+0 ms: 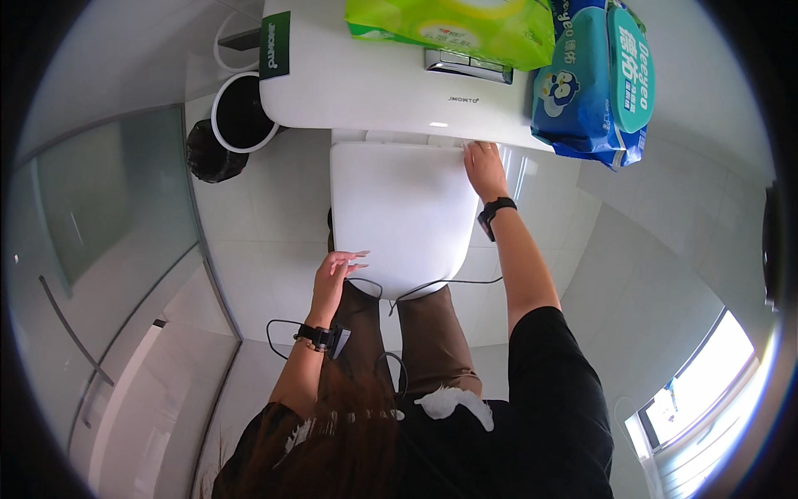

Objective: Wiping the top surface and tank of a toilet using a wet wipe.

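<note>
A white toilet lid [402, 212] lies lowered in front of me, below the overhanging white cistern [374, 93]. At the lid's back right corner, close to the hinge, my right hand [485, 169] has its fingers bent downward. The fingertips are partly hidden there, so whether they grip anything does not show. My left hand [333, 274] hovers by the lid's front left edge, empty, with its fingers apart. Dark straps circle both wrists, and thin black cables [436, 284] run across the front of the lid.
On the cistern sit a green tissue pack [455, 28] and a blue wet-wipes pack [589, 81], beside a chrome flush button [467, 65]. A white-rimmed bin [227, 125] with a black liner stands at left. A glass door [112, 218] and a bright window [698, 371] flank me.
</note>
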The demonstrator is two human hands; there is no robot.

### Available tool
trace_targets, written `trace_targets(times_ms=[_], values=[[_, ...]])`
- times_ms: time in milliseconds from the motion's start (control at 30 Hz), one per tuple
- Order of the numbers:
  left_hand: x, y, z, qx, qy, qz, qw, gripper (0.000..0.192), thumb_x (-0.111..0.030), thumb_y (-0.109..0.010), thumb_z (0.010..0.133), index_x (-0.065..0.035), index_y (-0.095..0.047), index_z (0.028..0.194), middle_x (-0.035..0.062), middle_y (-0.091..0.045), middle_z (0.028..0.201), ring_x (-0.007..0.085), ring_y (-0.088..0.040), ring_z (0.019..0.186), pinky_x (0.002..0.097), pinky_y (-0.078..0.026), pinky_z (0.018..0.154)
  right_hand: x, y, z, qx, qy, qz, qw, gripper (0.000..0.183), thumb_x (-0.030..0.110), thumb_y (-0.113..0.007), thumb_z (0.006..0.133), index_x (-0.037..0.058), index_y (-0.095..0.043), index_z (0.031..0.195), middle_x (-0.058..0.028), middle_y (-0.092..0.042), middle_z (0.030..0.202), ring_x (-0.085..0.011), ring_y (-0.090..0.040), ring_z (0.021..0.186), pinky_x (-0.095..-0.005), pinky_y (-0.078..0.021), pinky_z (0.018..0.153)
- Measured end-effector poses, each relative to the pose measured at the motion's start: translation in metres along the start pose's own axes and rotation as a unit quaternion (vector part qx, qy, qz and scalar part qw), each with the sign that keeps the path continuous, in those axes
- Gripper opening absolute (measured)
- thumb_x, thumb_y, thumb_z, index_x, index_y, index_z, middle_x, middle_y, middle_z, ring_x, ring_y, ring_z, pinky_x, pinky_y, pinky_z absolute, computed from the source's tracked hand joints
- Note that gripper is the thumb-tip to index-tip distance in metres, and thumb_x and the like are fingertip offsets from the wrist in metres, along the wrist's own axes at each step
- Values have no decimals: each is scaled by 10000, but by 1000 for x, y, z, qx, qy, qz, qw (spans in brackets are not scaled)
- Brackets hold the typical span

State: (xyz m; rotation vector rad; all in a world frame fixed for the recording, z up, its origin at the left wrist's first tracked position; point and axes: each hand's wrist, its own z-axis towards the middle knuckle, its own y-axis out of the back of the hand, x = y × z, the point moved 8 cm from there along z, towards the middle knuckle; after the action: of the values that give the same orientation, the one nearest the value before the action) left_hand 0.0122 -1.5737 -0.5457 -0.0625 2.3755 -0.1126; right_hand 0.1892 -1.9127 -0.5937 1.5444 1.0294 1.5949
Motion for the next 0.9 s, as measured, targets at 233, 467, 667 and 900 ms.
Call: trace_targets(times_ms=[233, 467, 667, 900], values=[[6, -3, -3, -2, 49, -17, 999, 146, -130, -466, 946, -21, -537, 1014, 96, -580, 1043, 174, -573, 996, 323, -480, 901, 7, -20, 7, -74, -153, 119, 978, 299, 114, -527, 848, -14, -526, 1118, -238, -517, 1115, -419, -483, 1022, -450, -423, 880], [13, 9, -7, -28, 87, -54, 994, 164, -165, -483, 916, -41, -555, 997, 91, -610, 1054, 176, -615, 919, 317, -480, 855, 21, -21, 21, -122, -176, 197, 957, 334, 123, -572, 812, -18, -531, 1112, -259, -527, 1111, -436, -485, 1020, -454, -417, 860], [20, 21, -9, -54, 117, -128, 983, 162, -161, -458, 913, -59, -548, 1001, 81, -612, 1059, 172, -612, 914, 331, -465, 877, 31, -27, 25, -80, -91, 182, 976, 339, 136, -583, 802, -15, -535, 1101, -250, -553, 1073, -442, -499, 997, -452, -428, 845], [23, 25, -15, -57, 125, -165, 977, 160, -162, -456, 914, -62, -547, 999, 83, -611, 1064, 173, -610, 912, 338, -466, 882, 59, -62, 34, 68, -109, 212, 969, 289, 130, -565, 808, 17, -532, 1072, -163, -593, 1034, -324, -561, 978, -380, -471, 820]])
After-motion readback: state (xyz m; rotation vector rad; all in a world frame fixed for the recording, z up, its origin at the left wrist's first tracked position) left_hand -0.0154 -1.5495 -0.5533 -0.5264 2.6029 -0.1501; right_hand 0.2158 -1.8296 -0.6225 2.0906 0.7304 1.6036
